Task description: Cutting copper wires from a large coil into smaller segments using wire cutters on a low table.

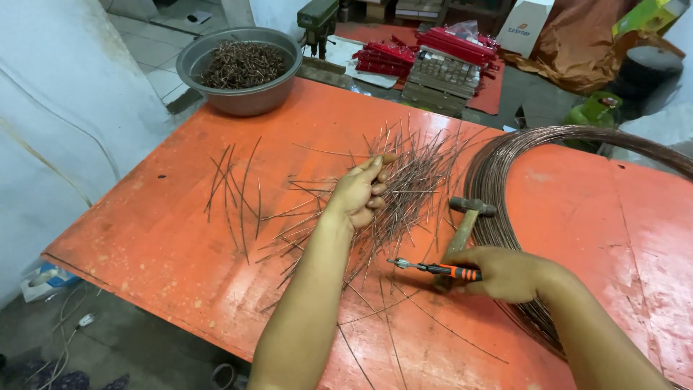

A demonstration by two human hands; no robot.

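Resting on a loose pile of cut wire pieces [404,180], the left hand [359,193] curls half-closed, fingers touching them. The right hand [505,273] is clenched around orange-handled pliers [433,268], beside a hammer [465,220] and a wire coil [520,173] on the orange tabletop [166,231].
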